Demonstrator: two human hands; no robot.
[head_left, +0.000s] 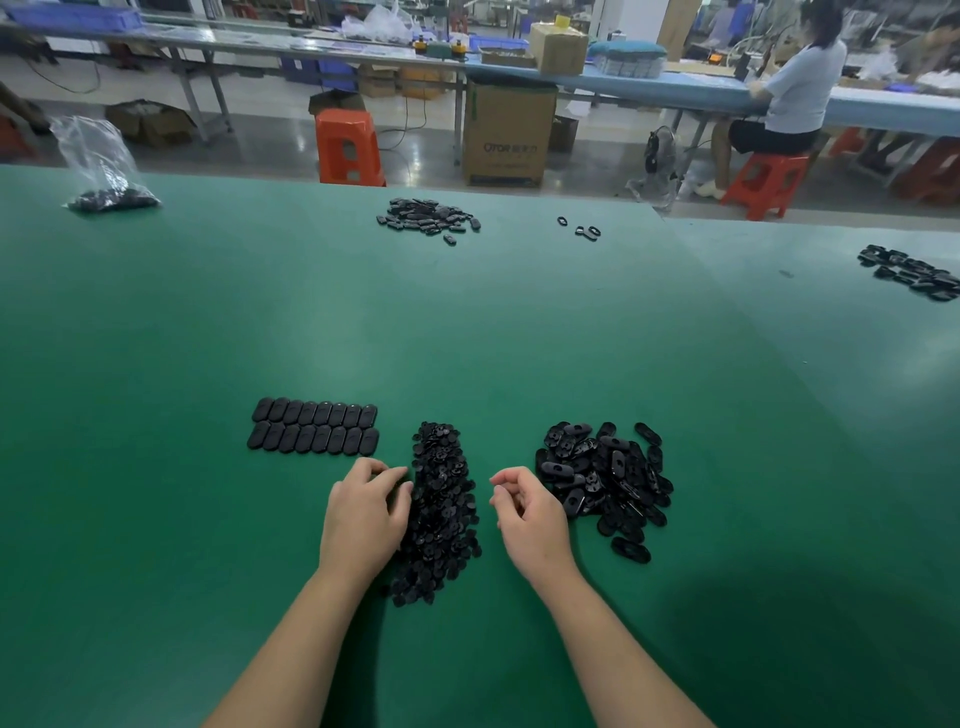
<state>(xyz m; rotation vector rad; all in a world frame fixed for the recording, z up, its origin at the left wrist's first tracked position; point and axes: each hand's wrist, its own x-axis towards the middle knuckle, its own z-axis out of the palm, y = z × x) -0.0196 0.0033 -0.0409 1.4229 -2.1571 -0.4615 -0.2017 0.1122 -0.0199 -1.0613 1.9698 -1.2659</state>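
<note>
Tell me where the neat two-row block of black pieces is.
In the head view, the two-row block lies on the green table, left of centre, just beyond the left hand and left of the middle heap.

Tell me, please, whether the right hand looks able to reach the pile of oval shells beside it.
Probably yes. The right hand is just left of the pile of oval shells, with nothing lying between them. Its curled fingers point away from the pile, so it would likely need to turn first.

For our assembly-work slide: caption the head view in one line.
Over a green table, left hand touches the middle pile; right hand hovers beside it.
</note>
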